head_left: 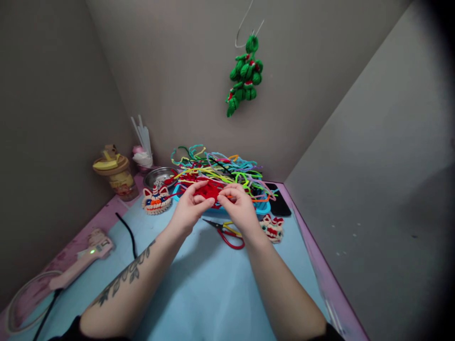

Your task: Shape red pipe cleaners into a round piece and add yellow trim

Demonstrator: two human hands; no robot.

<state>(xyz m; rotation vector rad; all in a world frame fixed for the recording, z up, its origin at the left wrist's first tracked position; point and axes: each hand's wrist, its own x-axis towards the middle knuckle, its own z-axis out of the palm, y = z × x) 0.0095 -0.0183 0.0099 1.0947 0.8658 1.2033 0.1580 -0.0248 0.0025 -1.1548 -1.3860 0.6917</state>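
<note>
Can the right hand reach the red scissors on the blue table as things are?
Probably yes: the scissors lie uncovered close beside the right hand, though it pinches the red piece together with the left hand.

My left hand (190,208) and right hand (240,206) pinch a red pipe-cleaner piece (209,191) just in front of the blue tray (265,207). My fingers cover so much of it that I cannot tell its shape. Only a corner of the tray shows; the pipe cleaners (220,168) bury the rest. Nearer me than the tray, the scissors (221,229) lie partly under my right wrist. Right of the tray, the black phone (281,204) is partly under stray strands. Left of it, the metal bowl (159,176) holds bits too small to name. Far left of the tray, a hoop (30,298) is cut off by the picture's edge.
</note>
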